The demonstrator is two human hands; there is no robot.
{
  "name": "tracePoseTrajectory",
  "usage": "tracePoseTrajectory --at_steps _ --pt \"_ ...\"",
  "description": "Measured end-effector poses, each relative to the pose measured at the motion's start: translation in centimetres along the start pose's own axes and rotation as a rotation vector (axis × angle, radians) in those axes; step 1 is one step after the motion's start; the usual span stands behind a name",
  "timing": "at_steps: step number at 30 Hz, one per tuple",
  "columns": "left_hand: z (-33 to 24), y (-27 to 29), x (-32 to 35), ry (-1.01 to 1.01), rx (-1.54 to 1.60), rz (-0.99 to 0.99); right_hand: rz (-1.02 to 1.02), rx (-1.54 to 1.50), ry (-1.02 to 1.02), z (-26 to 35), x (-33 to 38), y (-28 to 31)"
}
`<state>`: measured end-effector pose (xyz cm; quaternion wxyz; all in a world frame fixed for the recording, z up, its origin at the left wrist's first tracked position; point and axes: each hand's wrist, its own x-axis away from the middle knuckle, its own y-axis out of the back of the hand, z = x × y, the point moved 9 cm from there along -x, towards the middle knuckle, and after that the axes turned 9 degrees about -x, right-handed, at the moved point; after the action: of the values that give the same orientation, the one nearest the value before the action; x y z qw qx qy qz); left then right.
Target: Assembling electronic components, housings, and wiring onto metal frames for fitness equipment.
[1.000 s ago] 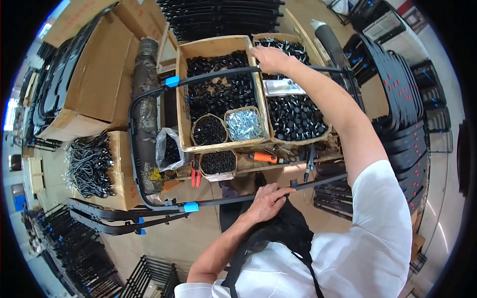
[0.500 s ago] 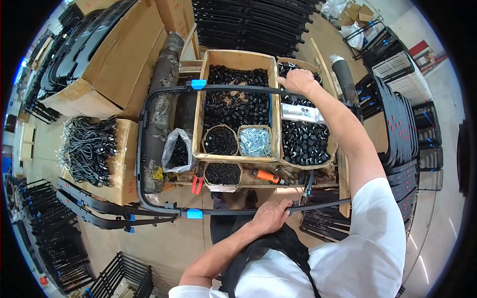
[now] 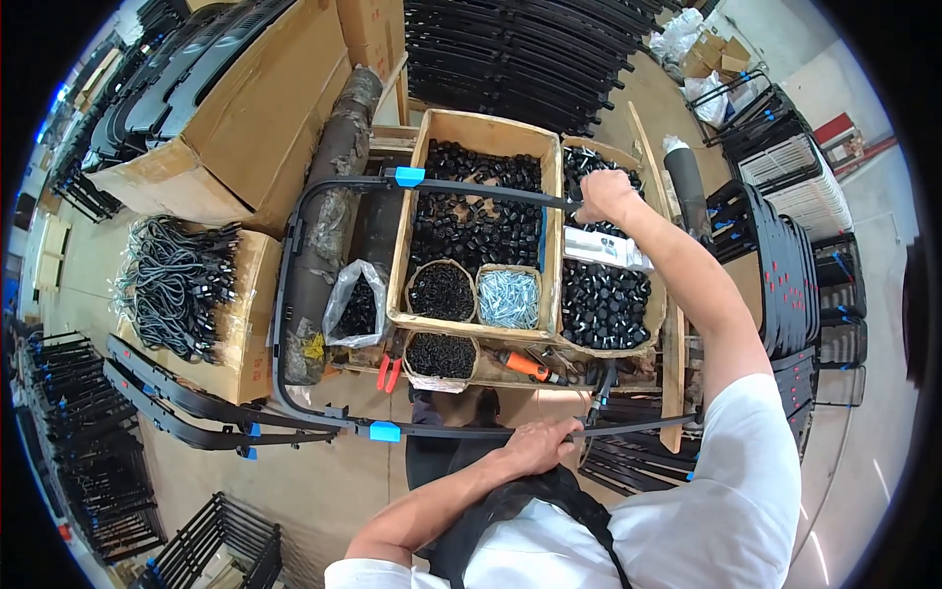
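1. Workshop floor (image 3: 339, 481): tan, below both hands
2. Black frame (image 3: 491, 189): blue-tagged, linking both hands, extending to their left
3. Wooden box (image 3: 553, 265): black caps inside, left of right hand
4. Left hand (image 3: 538, 447): fingers folded over near bar
5. Right hand (image 3: 605, 196): curled at far bar; fingertips hidden, pinch cannot be told
6. Orange tool (image 3: 527, 367): between hands

Right hand (image 3: 605, 194) hid stretch of black frame (image 3: 491, 190), its grip unclear; right sleeve (image 3: 748, 432) partly covered frame's right side. Palm of left hand (image 3: 538, 448) was hidden. Stacked black parts (image 3: 520, 64) ran off upper edge.
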<state>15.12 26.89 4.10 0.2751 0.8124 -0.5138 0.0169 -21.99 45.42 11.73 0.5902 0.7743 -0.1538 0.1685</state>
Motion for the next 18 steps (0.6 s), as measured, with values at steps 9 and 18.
tracePoseTrajectory --at_steps 9,18 --pt "0.6 -1.2 -0.5 0.086 -0.072 0.16 -0.207 -0.02 0.149 -0.9 -1.0 -0.7" --pt "-0.6 -1.0 0.0 -0.033 -0.24 0.062 -0.196 0.051 0.003 -1.9 -1.9 -2.1"
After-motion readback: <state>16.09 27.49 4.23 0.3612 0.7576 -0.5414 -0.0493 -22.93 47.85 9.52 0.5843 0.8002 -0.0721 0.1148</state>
